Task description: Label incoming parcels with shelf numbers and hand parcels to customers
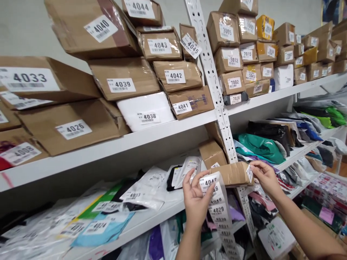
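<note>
Left hand (195,198), raised and half-curled, holds a long paper strip (220,211); right hand (266,177), angled inward, pinches a white label (249,173) at an oblong cardboard box (230,174).

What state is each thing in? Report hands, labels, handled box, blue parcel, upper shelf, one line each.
White paper label strip: unrolled, hanging down.
Left hand: holding the strip.
Long brown cardboard box: horizontal; support unclear.
Small white paper label: at the box's end; full adhesion unclear.
Right hand: fingertips pinched at that label.
White paper label 4045: tilted.
Light-blue plastic parcel 4024: lying flat.
White metal upper shelf: loaded with stacked packages.
</note>
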Motion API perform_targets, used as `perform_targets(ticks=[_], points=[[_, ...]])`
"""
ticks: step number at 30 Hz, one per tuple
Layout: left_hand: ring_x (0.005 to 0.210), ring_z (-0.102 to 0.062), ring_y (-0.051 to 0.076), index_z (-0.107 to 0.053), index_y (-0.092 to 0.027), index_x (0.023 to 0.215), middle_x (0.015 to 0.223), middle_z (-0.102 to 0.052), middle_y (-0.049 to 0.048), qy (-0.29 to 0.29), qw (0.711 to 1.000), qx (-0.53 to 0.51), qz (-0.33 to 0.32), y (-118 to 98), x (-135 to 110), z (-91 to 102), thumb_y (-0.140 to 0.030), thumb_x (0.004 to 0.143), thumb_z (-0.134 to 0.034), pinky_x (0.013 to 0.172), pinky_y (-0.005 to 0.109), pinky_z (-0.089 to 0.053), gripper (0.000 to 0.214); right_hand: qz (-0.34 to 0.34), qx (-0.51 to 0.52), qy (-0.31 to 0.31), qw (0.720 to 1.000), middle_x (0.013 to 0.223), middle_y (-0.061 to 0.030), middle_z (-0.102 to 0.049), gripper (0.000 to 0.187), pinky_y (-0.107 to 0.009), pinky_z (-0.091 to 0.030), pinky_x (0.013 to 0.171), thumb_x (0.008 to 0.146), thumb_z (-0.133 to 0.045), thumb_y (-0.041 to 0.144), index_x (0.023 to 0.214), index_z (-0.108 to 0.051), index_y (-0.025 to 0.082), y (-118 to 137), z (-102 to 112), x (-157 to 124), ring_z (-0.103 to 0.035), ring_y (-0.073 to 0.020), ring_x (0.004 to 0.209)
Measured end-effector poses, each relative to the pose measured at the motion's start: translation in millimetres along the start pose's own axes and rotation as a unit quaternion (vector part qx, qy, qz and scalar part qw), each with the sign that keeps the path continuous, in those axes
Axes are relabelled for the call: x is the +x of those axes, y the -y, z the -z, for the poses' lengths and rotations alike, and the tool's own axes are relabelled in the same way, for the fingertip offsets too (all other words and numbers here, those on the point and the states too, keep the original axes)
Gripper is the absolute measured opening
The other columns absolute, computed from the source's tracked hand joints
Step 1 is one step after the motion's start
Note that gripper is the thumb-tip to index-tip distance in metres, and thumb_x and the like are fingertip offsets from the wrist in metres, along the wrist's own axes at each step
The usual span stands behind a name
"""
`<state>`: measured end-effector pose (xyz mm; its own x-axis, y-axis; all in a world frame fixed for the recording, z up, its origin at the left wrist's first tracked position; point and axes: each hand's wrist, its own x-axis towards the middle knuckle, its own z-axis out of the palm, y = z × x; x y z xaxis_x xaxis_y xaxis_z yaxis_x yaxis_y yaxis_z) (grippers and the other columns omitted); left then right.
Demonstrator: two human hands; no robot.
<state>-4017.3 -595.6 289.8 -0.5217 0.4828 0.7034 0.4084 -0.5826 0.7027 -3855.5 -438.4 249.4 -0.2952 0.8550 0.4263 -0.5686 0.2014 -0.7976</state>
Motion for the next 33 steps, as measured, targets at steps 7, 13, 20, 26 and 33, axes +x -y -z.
perform_targets(ticks=[7,13,20,26,33], points=[[0.111,-0.066,0.022,-0.019,-0.036,0.146,0.149,-0.046,0.0173,0.049,0.987,-0.06,0.14,-3,-9,-5.7,-0.031,0.081,-0.067,0.074,0.029,-0.058,0.081,-0.035,0.004,-0.021,0.999,0.07,-0.0025,-0.068,0.044,-0.025,-0.047,0.052,0.058,-0.085,0.056,0.079,-0.07,0.02,-3,2,1,-0.056,-0.0133,0.058],[0.104,-0.068,0.021,-0.039,-0.035,0.118,0.134,-0.062,0.0085,0.018,0.992,-0.062,0.11,2,-7,-7.4,-0.028,0.082,-0.063,0.078,0.034,-0.056,0.044,-0.015,-0.017,-0.021,1.0,0.075,-0.0044,-0.071,0.043,-0.028,-0.051,0.057,0.061,-0.082,0.057,0.079,-0.071,0.02,-1,-2,4,-0.061,-0.0163,0.064],[0.073,-0.061,0.018,-0.057,-0.022,0.069,0.074,-0.061,0.0013,0.004,0.986,0.166,0.01,10,-11,-4.1,-0.023,0.086,-0.045,0.069,0.03,-0.049,0.02,0.127,-0.14,-0.006,0.982,0.082,-0.0065,-0.071,0.029,-0.037,-0.054,0.078,0.079,-0.071,0.051,0.078,-0.071,0.022,12,-11,0,-0.064,-0.0208,0.081],[0.12,-0.057,0.03,-0.042,-0.023,0.135,0.134,-0.055,0.013,0.139,0.95,0.279,-0.031,9,-5,-21.6,-0.038,0.065,-0.079,0.087,0.04,-0.054,0.081,0.152,-0.172,0.043,0.972,0.086,-0.0079,-0.068,0.023,-0.027,-0.054,0.056,0.085,-0.066,0.044,0.084,-0.073,0.022,18,-23,-11,-0.064,-0.0199,0.081],[0.11,-0.063,0.025,-0.056,-0.026,0.118,0.117,-0.063,0.0063,0.232,0.918,0.308,-0.089,23,5,-16.9,-0.013,0.065,-0.075,0.09,0.038,-0.054,0.057,0.044,-0.141,0.17,0.974,0.086,-0.005,-0.073,0.033,-0.03,-0.054,0.071,0.082,-0.07,0.049,0.098,-0.073,0.02,21,-17,4,-0.067,-0.0187,0.082]])
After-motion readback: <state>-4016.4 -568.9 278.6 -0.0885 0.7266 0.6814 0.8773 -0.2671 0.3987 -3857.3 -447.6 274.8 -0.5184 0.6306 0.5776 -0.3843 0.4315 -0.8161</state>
